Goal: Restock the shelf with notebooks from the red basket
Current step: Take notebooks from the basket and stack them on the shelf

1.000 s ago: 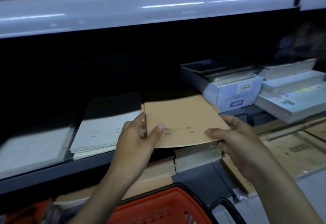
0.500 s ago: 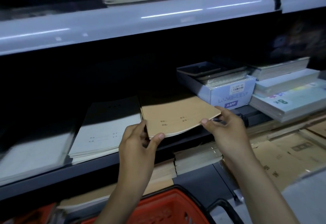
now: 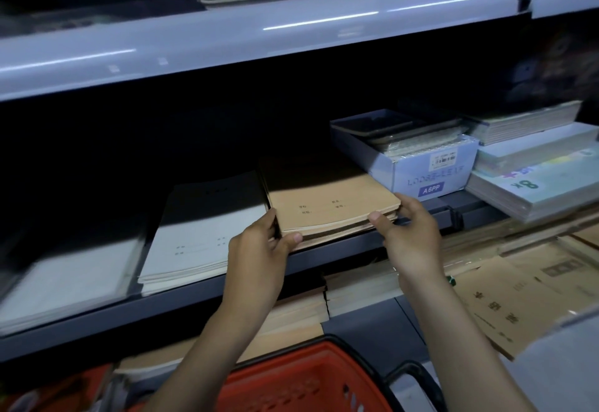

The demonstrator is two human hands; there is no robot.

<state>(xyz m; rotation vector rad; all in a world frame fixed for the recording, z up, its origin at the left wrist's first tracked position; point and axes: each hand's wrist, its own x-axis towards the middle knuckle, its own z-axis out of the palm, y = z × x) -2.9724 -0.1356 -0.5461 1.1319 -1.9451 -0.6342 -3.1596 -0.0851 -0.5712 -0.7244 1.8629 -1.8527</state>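
Beneath upper shelf (image 3: 259, 39), notebooks (image 3: 334, 207) half-dark

Grey shelf (image 3: 181, 295) bears notebook stacks (image 3: 324, 210), a box (image 3: 431, 175).

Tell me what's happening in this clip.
A person grips a stack of brown notebooks with both hands, left hand at its near-left corner, right hand at its near-right corner. The stack sits on the middle shelf between white notebooks and an A6PP box. The red basket is below.
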